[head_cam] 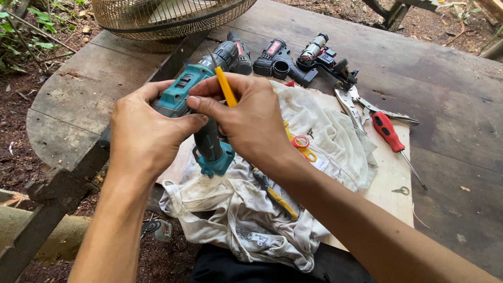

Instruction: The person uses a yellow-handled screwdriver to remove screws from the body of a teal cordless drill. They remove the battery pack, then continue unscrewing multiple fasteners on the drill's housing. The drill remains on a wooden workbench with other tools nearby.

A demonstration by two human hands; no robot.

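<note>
A teal cordless drill (194,112) is held up over the near left part of the wooden surface (450,99), its chuck pointing away toward the far edge and its grip hanging down to a teal base. The left hand (144,133) is wrapped around the drill's body from the left, fingers curled over the rear of the housing and the thumb lying across toward the other hand. The right hand (251,123) is closed in a pinch on a yellow-handled screwdriver (225,84), thumb and forefinger pressed on the handle; the tool stands nearly upright against the drill's side, and its tip is hidden behind the fingers.

Under both hands lies a crumpled, stained white cloth (325,136), spread over a thin pale board (390,175) that sits at the near edge of the surface. On the cloth, just right of the right wrist, are small scissors with red and yellow loops (303,145), and nearer the person a yellow-and-black hand tool (276,196). At the board's right edge rest locking pliers (353,107) and a red-handled screwdriver (392,137). Toward the far edge sit dark drill housing parts (277,62) and a motor assembly (322,52). A fan's wire guard (167,15) stands at the far left corner.
</note>
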